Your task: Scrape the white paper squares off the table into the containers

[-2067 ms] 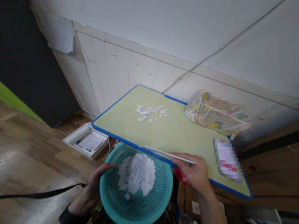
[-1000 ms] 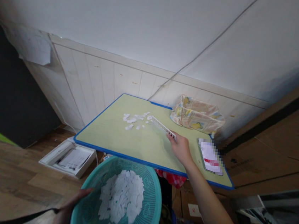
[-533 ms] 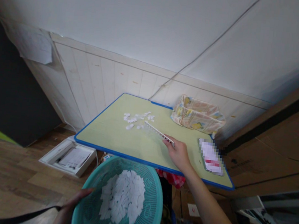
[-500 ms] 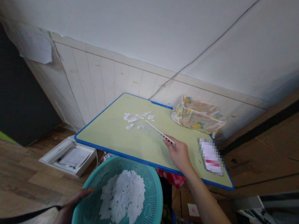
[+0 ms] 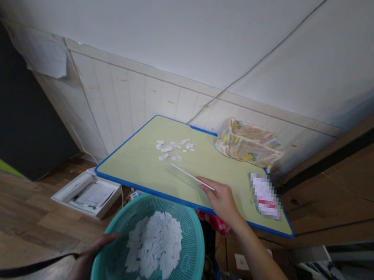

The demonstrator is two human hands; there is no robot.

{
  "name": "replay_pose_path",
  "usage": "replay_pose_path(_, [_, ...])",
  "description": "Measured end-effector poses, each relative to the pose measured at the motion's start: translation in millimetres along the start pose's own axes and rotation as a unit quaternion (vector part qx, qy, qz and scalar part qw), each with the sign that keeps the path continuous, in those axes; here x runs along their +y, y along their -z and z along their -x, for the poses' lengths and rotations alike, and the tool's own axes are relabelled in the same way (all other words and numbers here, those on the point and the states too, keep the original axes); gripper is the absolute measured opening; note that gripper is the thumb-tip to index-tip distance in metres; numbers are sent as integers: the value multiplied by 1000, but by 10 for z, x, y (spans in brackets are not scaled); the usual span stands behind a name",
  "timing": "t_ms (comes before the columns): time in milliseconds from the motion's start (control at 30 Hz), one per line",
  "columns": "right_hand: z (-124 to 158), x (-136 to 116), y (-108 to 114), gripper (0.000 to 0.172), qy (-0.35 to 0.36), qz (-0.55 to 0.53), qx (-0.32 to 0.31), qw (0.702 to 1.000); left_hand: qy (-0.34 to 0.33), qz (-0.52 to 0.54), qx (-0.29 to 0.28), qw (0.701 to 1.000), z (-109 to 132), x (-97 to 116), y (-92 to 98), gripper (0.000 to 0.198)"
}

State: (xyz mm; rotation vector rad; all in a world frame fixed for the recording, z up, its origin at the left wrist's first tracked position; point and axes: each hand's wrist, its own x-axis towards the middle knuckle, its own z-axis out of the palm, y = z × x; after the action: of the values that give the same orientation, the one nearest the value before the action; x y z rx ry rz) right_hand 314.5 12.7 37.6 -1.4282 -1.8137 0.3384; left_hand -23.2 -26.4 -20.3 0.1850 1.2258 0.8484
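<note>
My left hand (image 5: 90, 254) grips the left rim of a teal plastic basket (image 5: 192, 247), thumb over the edge. A heap of small white paper pieces (image 5: 158, 244) lies inside the basket, tilted toward me below the table's front edge. My right hand (image 5: 219, 197) is closed round one end of a thin, flat white strip (image 5: 190, 175), held edge-on just above the table (image 5: 132, 152); its exact kind is unclear. Beyond the strip's tip, white paper scraps (image 5: 175, 145) are scattered over the pale green tabletop.
A patterned cloth basket (image 5: 250, 144) stands at the table's back right. Near the right edge lies a blurred-out flat item (image 5: 265, 196). An open white box (image 5: 88, 192) rests on the floor to the left, and cardboard boxes (image 5: 345, 188) line the right side.
My right hand has drawn the white strip slightly down and toward me, turning it edge-on. The left hand and the basket have hardly moved.
</note>
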Motion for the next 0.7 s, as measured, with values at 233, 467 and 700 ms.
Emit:
replay_pose_path(233, [-105,181,182,30,-16,16,29,999,-4,-16,0,1000,-48,-23,56,12])
replay_pose_path(467, [-160,313,264,30,-54,-5,42,998,-20,-36,-8,999,-8,-11,25,7])
replay_pose_path(700, [-298,451,229,31,-73,1,58,996,14,-25,-7,1000,54,45,70,12])
